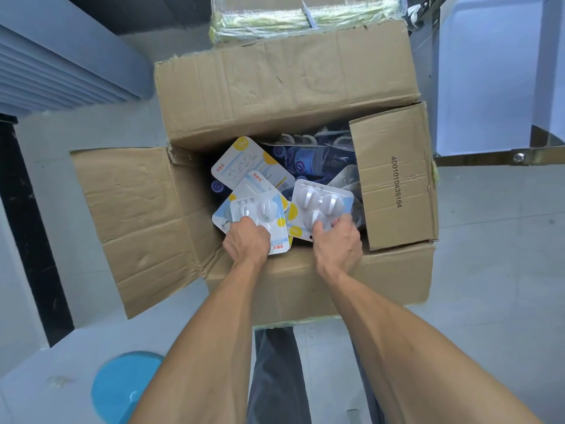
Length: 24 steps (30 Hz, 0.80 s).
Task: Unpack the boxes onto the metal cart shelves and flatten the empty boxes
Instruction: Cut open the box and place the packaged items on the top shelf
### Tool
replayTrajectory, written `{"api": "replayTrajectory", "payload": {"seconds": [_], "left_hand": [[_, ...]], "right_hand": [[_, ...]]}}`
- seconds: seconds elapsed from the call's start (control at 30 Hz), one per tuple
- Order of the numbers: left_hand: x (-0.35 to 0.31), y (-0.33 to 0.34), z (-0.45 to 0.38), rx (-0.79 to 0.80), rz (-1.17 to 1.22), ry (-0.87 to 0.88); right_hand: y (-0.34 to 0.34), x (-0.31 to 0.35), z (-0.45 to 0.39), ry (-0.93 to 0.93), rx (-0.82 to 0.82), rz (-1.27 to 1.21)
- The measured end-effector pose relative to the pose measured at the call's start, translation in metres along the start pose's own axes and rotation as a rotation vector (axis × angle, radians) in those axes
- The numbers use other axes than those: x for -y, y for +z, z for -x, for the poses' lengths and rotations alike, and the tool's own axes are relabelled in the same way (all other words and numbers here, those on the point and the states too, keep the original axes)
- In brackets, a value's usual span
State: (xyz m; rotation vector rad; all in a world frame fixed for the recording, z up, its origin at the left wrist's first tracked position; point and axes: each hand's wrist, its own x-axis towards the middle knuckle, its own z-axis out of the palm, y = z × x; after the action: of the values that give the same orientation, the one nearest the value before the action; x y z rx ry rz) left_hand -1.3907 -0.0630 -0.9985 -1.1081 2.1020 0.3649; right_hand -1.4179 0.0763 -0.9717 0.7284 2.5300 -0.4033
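Even, bright daylight fills the frame, coolest on the pale floor. Shadows are soft; the cardboard box interior at centre is darkest. Wide-angle distortion bends lines toward the edges. Slight softness blurs the corners; the centre stays sharp.

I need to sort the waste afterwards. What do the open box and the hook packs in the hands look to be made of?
The open box looks like plain brown corrugated cardboard, matte, with creased and dented flaps. The hook packs seem to be glossy printed card backings under clear plastic blisters, which catch glare; the white hooks inside look like moulded plastic, though that is less certain.
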Motion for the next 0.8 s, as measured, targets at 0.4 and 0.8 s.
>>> {"api": "replayTrajectory", "payload": {"seconds": [0.4,0.8], "left_hand": [[0.006,0.001,-0.001,-0.012,0.009,0.030],[0.003,-0.140,0.062,-0.073,0.143,0.078]], "right_hand": [[0.022,0.019,-0.004,-0.043,0.015,0.175],[-0.109,0.084,0.042,-0.113,0.112,0.157]]}}
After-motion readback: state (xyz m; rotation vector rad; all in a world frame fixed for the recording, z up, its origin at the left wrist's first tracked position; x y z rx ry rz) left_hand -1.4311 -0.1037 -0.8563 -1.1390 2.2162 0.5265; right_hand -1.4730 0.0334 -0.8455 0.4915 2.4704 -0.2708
